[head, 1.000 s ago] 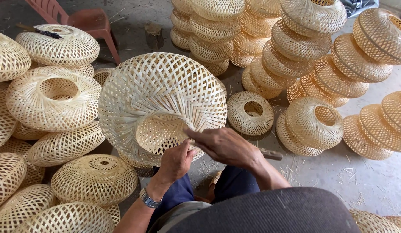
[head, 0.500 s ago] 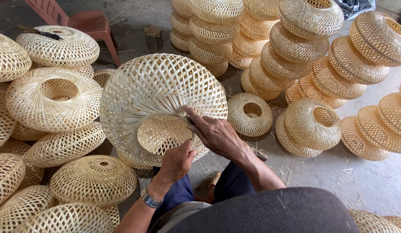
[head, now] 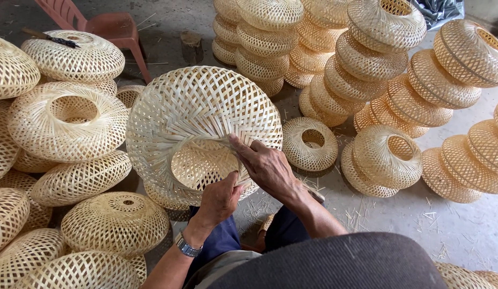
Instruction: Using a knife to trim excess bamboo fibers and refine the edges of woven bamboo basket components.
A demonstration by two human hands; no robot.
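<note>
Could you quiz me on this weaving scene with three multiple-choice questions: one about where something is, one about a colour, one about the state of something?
1. Where is the plastic chair?
A. At the top left, behind the woven shades
B. Under the person's knees
C. On the stacks at right

2. What colour is the wristwatch band?
A. Red
B. Silvery metal
C. Green

3. How is the big woven shade in hand?
A. Lying flat, untouched
B. Crushed flat under a foot
C. Tilted up, both hands at its inner opening

Answers:
1. A: the reddish chair stands top left beyond the piled shades.
2. B: the band on the left wrist shines grey.
3. C: the left hand has a grip on the rim of the opening, and the right hand presses its fingers on the rim strips.
</note>
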